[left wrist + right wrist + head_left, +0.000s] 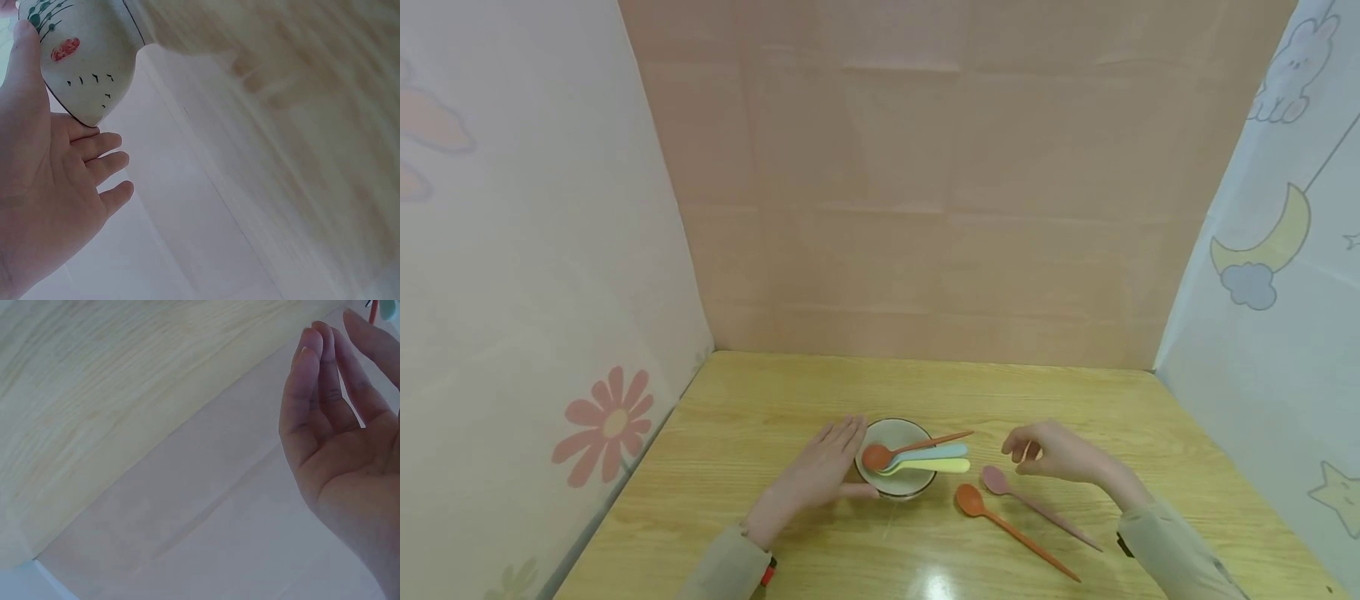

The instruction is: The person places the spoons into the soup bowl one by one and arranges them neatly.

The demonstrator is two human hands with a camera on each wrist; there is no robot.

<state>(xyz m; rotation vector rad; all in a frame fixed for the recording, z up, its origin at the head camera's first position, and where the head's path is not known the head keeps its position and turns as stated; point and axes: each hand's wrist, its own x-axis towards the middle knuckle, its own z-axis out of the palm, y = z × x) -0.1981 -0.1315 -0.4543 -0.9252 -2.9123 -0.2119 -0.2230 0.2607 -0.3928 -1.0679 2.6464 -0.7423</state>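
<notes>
A light bowl [891,432] with a dark rim stands mid-table. Its painted outside shows in the left wrist view. In it lie an orange spoon [877,457], a light blue spoon [942,452] and a yellow spoon [946,466], handles reaching over the right rim. My left hand [817,468] rests against the bowl's left side, fingers straight, thumb spread along the front. My right hand [1060,454] is held right of the bowl with loosely bent fingers and nothing in it. Nearest to it on the table is a pink spoon [996,480], beside a second orange spoon [971,501].
The wooden table [775,383] is bounded by a plain pinkish back panel [925,250]. Pale patterned panels stand on the left [550,292] and right [1247,367]. Both loose spoons lie slanted, handles pointing toward the front right.
</notes>
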